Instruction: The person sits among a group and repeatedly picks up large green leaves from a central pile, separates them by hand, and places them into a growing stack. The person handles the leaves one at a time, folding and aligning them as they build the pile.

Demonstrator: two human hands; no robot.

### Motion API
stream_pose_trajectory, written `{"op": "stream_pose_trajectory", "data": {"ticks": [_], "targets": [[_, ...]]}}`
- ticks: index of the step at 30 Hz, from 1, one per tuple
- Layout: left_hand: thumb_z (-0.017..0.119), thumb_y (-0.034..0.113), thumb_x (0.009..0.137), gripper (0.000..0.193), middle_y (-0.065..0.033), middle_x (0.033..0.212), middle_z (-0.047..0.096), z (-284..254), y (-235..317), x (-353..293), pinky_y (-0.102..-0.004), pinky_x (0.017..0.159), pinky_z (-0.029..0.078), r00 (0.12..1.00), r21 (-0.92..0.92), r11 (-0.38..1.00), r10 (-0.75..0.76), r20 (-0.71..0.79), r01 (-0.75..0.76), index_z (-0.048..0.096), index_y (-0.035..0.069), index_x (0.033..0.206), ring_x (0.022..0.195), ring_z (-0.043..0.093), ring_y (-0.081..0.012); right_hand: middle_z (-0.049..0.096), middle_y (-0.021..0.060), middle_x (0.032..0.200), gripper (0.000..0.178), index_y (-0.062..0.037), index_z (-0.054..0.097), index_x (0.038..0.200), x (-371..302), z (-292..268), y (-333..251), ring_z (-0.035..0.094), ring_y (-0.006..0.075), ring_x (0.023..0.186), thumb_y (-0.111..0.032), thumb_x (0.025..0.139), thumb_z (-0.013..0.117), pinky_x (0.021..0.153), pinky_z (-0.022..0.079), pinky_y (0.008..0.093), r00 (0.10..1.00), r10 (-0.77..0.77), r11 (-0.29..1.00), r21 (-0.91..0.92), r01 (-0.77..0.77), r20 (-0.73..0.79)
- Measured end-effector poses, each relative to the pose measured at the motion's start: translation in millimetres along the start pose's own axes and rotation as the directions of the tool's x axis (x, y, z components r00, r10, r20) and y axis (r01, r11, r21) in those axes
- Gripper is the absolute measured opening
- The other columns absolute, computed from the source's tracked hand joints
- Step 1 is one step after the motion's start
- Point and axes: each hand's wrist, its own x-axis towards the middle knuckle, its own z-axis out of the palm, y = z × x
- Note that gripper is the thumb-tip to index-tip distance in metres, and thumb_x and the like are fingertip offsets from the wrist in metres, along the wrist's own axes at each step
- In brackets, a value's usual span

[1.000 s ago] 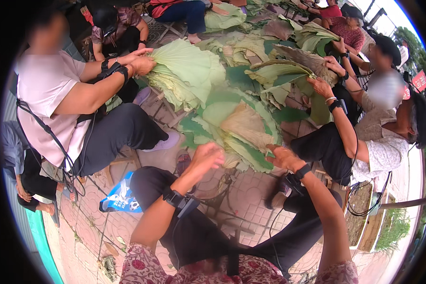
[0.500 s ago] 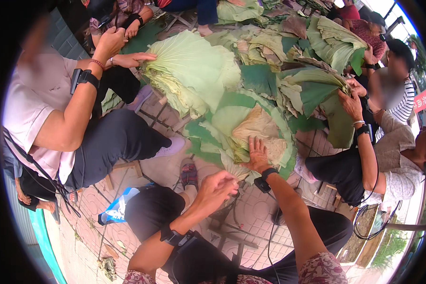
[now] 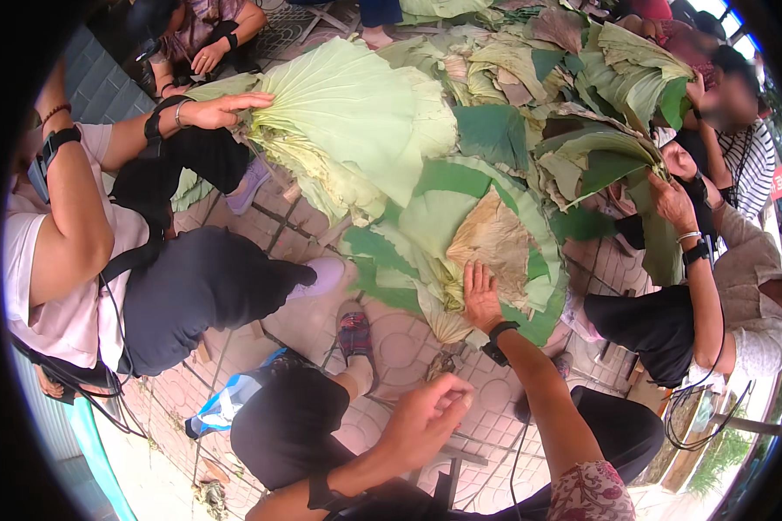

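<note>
My right hand (image 3: 480, 295) lies on a stack of large lotus leaves (image 3: 434, 221), fingers stretched out at the lower edge of a dry tan leaf (image 3: 493, 239). The stack mixes pale green, darker green and yellowed pieces. My left hand (image 3: 430, 417) hangs over the paving, below the stack and apart from it. Its fingers curl inward toward the thumb; whether something small sits in them is hidden.
At left a person's hand (image 3: 222, 111) holds a pale fan of leaves (image 3: 347, 113). Another person's hands (image 3: 673, 195) grip a leaf bundle (image 3: 613, 165) at right. More leaves (image 3: 504, 65) pile up beyond. A blue and white bag (image 3: 230, 399) lies beside my left knee.
My left hand has dropped down and away from the stack, its fingers curling more. My right hand stays on the leaves. At left, the person's raised hand has left the pale leaf fan.
</note>
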Motion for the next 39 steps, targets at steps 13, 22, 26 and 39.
{"op": "stream_pose_trajectory", "data": {"ticks": [13,22,26,39], "targets": [[0.060,0.012,0.097,0.019,-0.0143,0.091,0.068,-8.0,2.0,-1.9,-0.0292,0.075,0.052,0.989,0.089,0.994,0.080,-0.126,-0.069,0.061,-0.002,0.111,0.084,0.065,-0.0147,0.050,0.0297,0.134,0.086,0.0109,0.029,0.143,23.6,-0.4,48.2,0.055,0.0379,0.118,-0.014,0.071,0.067,0.092,0.051,0.0409,0.937,-0.299,0.953,-0.012,0.302,-0.183],[0.060,0.013,0.097,0.020,-0.0172,0.093,0.069,-8.2,3.3,-1.2,-0.0315,0.074,0.053,0.984,0.095,0.991,0.109,-0.137,-0.097,0.060,-0.002,0.110,0.086,0.069,-0.0213,0.048,0.0237,0.135,0.090,0.0088,0.034,0.139,4.2,5.0,17.7,0.051,0.0354,0.123,-0.011,0.062,0.076,0.098,0.047,0.0377,0.938,-0.081,0.993,0.050,0.104,-0.338],[0.060,0.013,0.096,0.020,-0.0172,0.092,0.069,-7.5,0.4,-0.1,-0.0324,0.075,0.053,0.983,0.164,0.983,0.108,-0.147,-0.084,0.061,-0.002,0.109,0.086,0.069,-0.0227,0.058,0.0242,0.119,0.068,0.0133,0.046,0.125,26.0,11.1,36.0,0.060,0.0331,0.108,-0.011,0.066,0.068,0.086,0.053,0.0349,0.903,-0.258,0.965,-0.127,0.227,-0.344],[0.056,0.014,0.095,0.020,-0.0194,0.085,0.067,0.3,-8.2,-0.6,-0.0386,0.069,0.052,0.939,0.242,0.940,0.287,-0.190,-0.239,0.059,-0.002,0.107,0.078,0.068,-0.0305,0.062,0.0201,0.106,0.067,0.0074,0.049,0.119,-71.2,29.9,-12.2,0.066,0.0308,0.096,-0.018,0.063,0.076,0.075,0.055,0.0367,0.912,-0.403,0.908,-0.159,0.387,-0.077]]}}
